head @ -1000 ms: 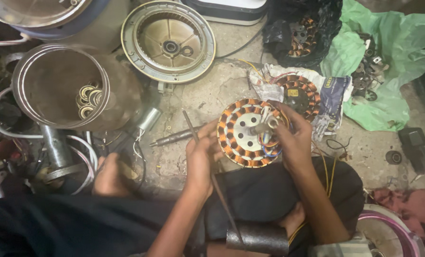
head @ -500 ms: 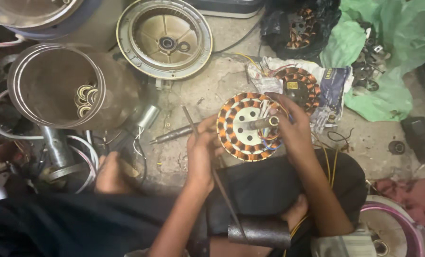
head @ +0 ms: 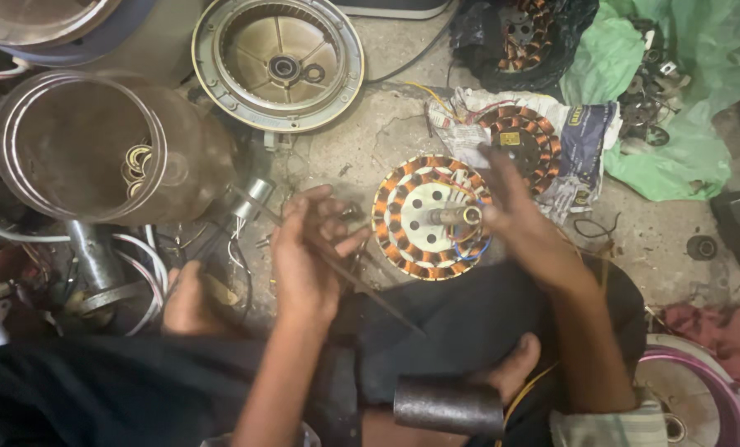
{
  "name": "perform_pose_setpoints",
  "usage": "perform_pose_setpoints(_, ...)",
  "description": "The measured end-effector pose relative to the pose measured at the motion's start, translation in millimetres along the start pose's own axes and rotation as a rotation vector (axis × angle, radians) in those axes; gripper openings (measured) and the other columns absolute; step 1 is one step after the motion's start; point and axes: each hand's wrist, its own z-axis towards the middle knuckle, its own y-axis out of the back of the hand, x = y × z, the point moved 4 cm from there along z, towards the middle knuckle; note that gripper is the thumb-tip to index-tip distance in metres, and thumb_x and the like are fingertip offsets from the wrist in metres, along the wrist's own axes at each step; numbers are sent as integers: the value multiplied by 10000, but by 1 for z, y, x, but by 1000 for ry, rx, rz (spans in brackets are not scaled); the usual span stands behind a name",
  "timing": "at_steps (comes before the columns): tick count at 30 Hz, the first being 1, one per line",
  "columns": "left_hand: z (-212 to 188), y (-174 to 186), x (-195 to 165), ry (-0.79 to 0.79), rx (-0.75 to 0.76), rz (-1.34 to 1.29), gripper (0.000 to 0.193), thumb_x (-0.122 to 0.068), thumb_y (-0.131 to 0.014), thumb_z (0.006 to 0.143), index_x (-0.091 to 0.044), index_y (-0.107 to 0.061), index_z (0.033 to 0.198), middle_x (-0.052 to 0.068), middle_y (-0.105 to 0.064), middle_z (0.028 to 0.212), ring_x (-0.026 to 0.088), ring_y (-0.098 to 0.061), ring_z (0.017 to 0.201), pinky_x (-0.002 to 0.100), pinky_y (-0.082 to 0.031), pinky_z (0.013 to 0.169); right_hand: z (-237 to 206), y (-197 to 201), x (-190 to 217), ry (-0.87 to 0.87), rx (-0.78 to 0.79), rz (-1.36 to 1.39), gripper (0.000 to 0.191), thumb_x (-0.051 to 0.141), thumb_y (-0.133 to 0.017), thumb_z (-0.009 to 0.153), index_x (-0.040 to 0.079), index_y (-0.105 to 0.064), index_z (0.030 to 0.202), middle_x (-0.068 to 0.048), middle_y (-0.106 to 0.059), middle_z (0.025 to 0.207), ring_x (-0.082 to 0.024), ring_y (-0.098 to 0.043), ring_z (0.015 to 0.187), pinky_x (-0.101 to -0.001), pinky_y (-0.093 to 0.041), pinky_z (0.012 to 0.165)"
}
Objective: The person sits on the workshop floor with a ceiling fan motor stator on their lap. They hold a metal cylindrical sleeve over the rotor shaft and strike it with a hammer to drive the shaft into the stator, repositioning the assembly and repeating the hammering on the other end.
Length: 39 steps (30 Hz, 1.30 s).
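Left hand [head: 308, 252] closed around thin metal rod [head: 337, 265], angled across the lap. Copper-wound stator [head: 430, 217] on concrete floor [head: 361, 149], just right of it. Right hand [head: 519, 219] open, fingers spread, touching stator's shaft.

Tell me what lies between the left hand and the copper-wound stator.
In the head view, a thin metal rod under the left hand slants across that gap; otherwise bare concrete up to the stator.

Single head view, looking straight down, close above the floor [head: 361, 157]
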Motion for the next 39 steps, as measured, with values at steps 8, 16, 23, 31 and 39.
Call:
perform_pose_setpoints(8, -38, -21, -32, -116, 269, -279, 360, -283, -514, 1083, -110, -493, 767, -25, -414, 639, 86, -314, 531, 265, -259, 498, 0, 21, -3, -27, -343, 242, 675, 467, -428, 1074, 77, -264, 1601, -175, -536, 1428, -280, -633, 1212, -426, -521, 1004)
perform_pose_setpoints(16, -147, -80, -67, -637, 683, 141, 422, -261, -584, 1028, -58, -362, 731, 44, -371, 626, 166, -350, 575, 330, -283, 561, 5, 35, -19, -81, -596, 328, 523, 437, -491, 1062, 88, -432, 1446, -101, -652, 1235, -185, -673, 1016, -328, -533, 857)
perform_pose_setpoints(23, -162, -83, -87, -725, 885, 447, 421, -279, -572, 1001, -21, -396, 718, 53, -389, 626, 158, -370, 534, 335, -266, 528, 12, 34, -23, -92, -582, 334, 499, 412, -502, 1061, 97, -455, 1445, -90, -659, 1215, -148, -671, 981, -306, -520, 834)
perform_pose_setpoints(31, -145, -85, -81, -803, 1004, 479, 359, -202, -580, 965, -18, -428, 696, 66, -431, 646, 181, -424, 563, 341, -329, 511, 13, 32, -17, -102, -567, 336, 473, 384, -489, 1064, 90, -464, 1433, -85, -665, 1197, -164, -683, 993, -313, -531, 845)
perform_pose_setpoints(39, -124, -74, -57, -820, 611, 39, 354, -274, -632, 1046, -16, -478, 858, 99, -471, 743, 193, -414, 692, 337, -338, 637, 14, 28, -17, -62, -523, 343, 500, 389, -504, 1063, 78, -458, 1452, -113, -668, 1206, -191, -685, 1027, -335, -538, 880)
